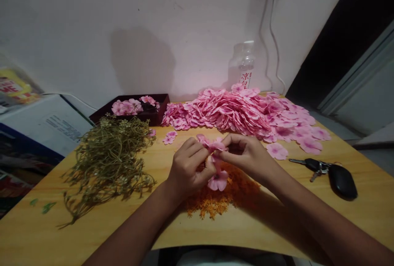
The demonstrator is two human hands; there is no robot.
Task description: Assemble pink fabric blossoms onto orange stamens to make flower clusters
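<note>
My left hand (188, 166) is closed, fingers curled in, around part of a pink artificial flower (212, 143). Thumb and forefinger of my right hand (248, 154) pinch the same flower's petals from the other side. Just below the fingers another pink petal piece (218, 180) shows, and my left fingers hide where it joins. Both hands are above a heap of small orange flower pieces (212, 206) on the wooden table (197, 233). Behind them spreads a large pile of flat pink petal pieces (240, 112); one loose petal piece (277, 151) lies near my right hand.
Tangled green artificial stems (113, 159) lie on the left. A dark red box (163, 108) with pink flowers stands behind them. Keys with a black fob (343, 182) lie at right. A clear bottle (246, 63) stands by the wall, and a carton (61, 124) is beyond the left edge.
</note>
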